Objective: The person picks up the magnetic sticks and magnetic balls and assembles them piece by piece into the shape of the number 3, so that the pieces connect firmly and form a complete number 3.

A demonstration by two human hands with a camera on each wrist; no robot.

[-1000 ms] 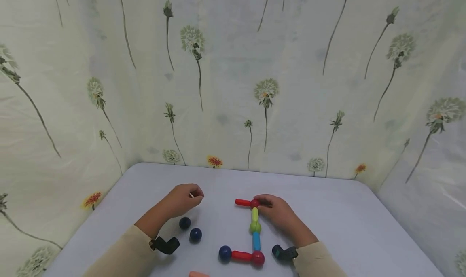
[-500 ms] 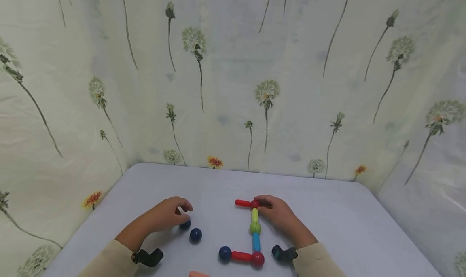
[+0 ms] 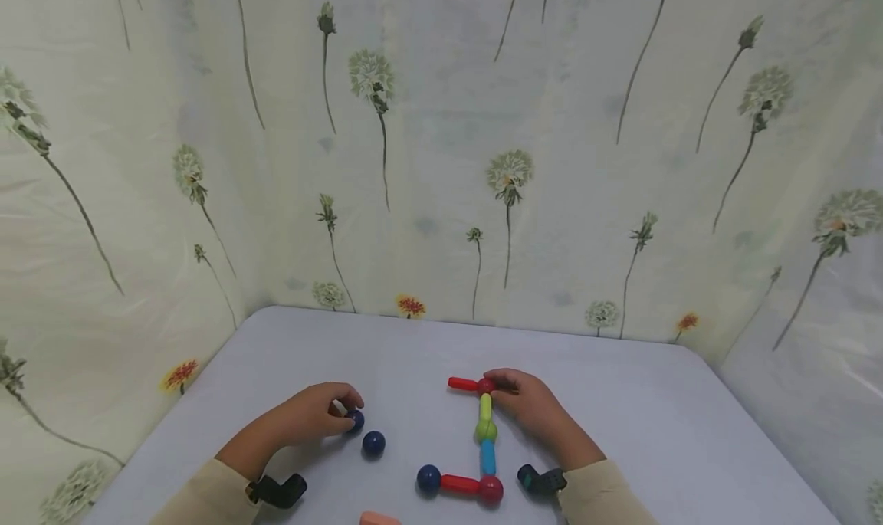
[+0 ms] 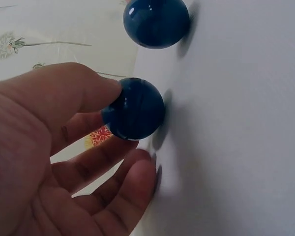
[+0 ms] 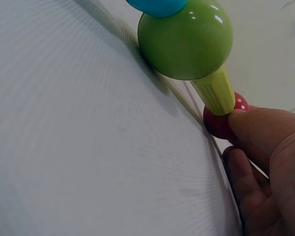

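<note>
My left hand (image 3: 313,412) has its thumb and fingers around a dark blue ball (image 4: 137,109), pinching it close to the table top. A second dark blue ball (image 3: 373,444) lies just to the right and nearer me. My right hand (image 3: 527,398) grips the red ball (image 3: 486,385) at the far corner of a joined chain. From that ball a red rod (image 3: 462,384) points left and a yellow-green rod (image 3: 486,407) comes toward me. The chain continues through a green ball (image 5: 187,39), a blue rod (image 3: 488,457), a nearer red ball (image 3: 490,490) and a red rod (image 3: 460,484) to a dark blue ball (image 3: 428,479).
An orange piece (image 3: 379,518) shows at the bottom edge of the head view, partly cut off. The white table (image 3: 621,402) ends at the back against a hanging dandelion-print cloth (image 3: 441,126). Small black cameras sit on both wrists.
My left hand has moved left and toward me, opening on the way, and now pinches the farther loose blue ball. My right hand stays on the red ball; the chain is still.
</note>
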